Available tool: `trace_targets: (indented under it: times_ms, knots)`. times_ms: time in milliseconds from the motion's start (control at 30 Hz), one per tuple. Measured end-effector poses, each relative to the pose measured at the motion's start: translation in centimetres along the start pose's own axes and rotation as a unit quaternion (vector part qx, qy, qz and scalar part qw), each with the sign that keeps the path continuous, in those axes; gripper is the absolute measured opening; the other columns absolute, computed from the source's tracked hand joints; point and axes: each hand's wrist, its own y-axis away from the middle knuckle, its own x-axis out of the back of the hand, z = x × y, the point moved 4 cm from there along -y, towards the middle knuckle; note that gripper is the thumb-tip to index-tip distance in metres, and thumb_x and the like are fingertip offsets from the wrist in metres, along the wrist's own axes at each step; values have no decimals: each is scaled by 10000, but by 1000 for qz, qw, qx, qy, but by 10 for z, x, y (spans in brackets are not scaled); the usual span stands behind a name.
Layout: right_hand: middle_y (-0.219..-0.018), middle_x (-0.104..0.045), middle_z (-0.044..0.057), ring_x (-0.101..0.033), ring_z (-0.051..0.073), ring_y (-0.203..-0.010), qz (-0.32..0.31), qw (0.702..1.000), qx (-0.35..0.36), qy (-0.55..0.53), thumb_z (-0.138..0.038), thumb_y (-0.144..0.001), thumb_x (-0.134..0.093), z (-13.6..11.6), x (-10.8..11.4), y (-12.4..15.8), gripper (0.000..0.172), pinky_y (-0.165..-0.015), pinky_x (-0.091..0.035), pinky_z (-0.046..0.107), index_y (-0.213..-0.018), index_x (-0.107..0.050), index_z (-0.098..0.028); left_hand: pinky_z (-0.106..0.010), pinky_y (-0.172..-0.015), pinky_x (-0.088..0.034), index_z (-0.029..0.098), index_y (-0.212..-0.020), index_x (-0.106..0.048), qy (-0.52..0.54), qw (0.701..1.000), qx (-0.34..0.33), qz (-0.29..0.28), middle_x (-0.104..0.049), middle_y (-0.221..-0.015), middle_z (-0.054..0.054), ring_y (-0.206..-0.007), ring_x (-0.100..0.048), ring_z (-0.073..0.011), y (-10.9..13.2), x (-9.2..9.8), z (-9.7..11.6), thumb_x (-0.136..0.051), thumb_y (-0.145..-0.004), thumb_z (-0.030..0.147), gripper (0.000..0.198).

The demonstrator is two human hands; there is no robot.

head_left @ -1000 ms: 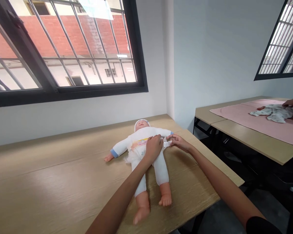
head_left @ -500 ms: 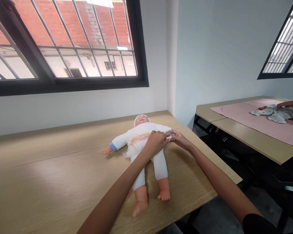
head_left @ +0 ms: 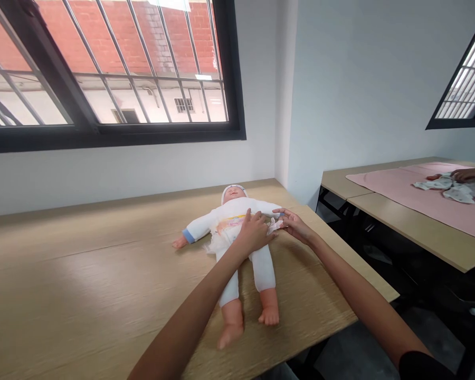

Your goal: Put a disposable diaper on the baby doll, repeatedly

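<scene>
A baby doll (head_left: 264, 266) in a white suit with blue cuffs lies on its back, head toward the wall and bare feet toward me. Around its waist is a white diaper (head_left: 224, 237) with a coloured printed front band. My left hand (head_left: 255, 232) rests on the front of the diaper, fingers spread, covering part of it. At the doll's hip, on the right of the picture, my right hand (head_left: 296, 226) pinches the diaper's side tab (head_left: 275, 225), which stretches between my two hands. Its fingertips partly hide the doll's cuff and hand.
The doll lies on a wooden table (head_left: 103, 285) against the wall, below a barred window (head_left: 150, 68). To the right, across a gap, stands another table with a pink cloth (head_left: 411, 190). There a person's hand (head_left: 469, 174) touches small white patterned clothing (head_left: 461, 192).
My left hand has spread its fingers on the diaper's front. My right hand has drawn slightly away to the right, so more of the tab shows. The view has shifted slightly.
</scene>
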Motion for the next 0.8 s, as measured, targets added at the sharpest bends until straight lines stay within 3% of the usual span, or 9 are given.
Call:
trace_targets:
  times_ms: [133,300,467,567,700,800]
  knots:
    - [-671,-539,-56,-500,78,-627,11,1000,4,-17,-187,-650,-699,0,5,-1,494,-691,-434,207,-1129,-583,-192,-514,-1093,-209,174,-858,-712,-26,999,-7,-18,-645,-1124,-150,-1202,-459,-312,1,0,3,-460,-913,474,396]
    - [-759,-609,-29,-515,80,-608,63,998,-17,-4,-174,-623,-709,-3,19,-3,524,-673,-458,221,-1132,-583,-194,-433,-1010,-315,130,-904,-712,-61,996,-4,-61,-680,-1009,-168,-1093,-534,-298,1,0,8,-436,-927,470,439]
    - [-700,-598,-20,-571,108,-629,136,989,-52,-1,-175,-661,-680,1,27,-4,385,-677,-497,237,-1036,-592,-185,-422,-991,-319,147,-874,-719,-68,996,-5,-62,-698,-971,-157,-1029,-563,-286,0,-4,12,-432,-924,472,436]
    - [-688,-607,-20,-577,104,-618,154,987,-47,9,-147,-668,-654,0,22,-5,364,-665,-503,227,-1024,-590,-187,-427,-1045,-277,106,-986,-711,-65,996,12,-52,-678,-1076,-188,-1138,-527,-302,1,-6,16,-449,-922,451,438]
    - [-703,-627,-13,-592,108,-623,160,983,-17,84,-161,-677,-633,-13,8,-10,327,-656,-502,232,-1001,-602,-186,-468,-1064,-257,0,-1220,-592,-90,992,88,-20,-485,-1357,-278,-1317,-382,-378,7,-1,27,-513,-901,364,491]
    - [-661,-589,-30,-581,107,-604,162,975,4,153,-164,-665,-614,-24,-8,-18,301,-621,-491,237,-965,-605,-181,-513,-1021,-304,-30,-1226,-584,-120,984,117,-52,-460,-1358,-311,-1287,-412,-422,12,0,38,-486,-910,310,474]
